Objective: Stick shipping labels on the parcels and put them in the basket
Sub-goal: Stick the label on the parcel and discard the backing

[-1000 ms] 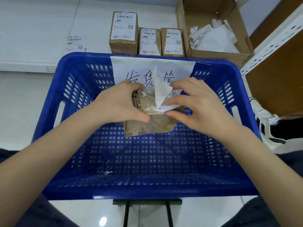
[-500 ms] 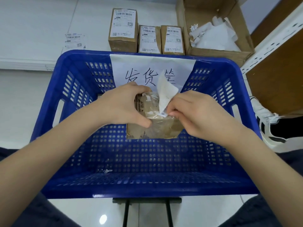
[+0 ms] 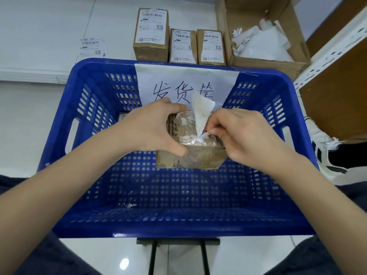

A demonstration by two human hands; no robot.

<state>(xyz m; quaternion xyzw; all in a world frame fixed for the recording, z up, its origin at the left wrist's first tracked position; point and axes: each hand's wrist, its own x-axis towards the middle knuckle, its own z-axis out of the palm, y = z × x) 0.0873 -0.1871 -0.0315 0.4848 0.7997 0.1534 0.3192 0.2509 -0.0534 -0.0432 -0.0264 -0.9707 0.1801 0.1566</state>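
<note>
Blue plastic basket (image 3: 59, 139) fills the view, a handwritten paper sign (image 3: 186, 84) taped to its far wall; behind it an open cardboard box (image 3: 264, 56) of white scraps stands beside three labelled parcels (image 3: 151, 34) on the white floor; inside the basket's far half a brown parcel (image 3: 190, 155) is gripped by the left hand (image 3: 153, 130) (fingers curled over its far edge, thumb on the near face); the right hand (image 3: 244, 135) pinches a white label (image 3: 201, 114), which curls upward off the parcel's top.
</note>
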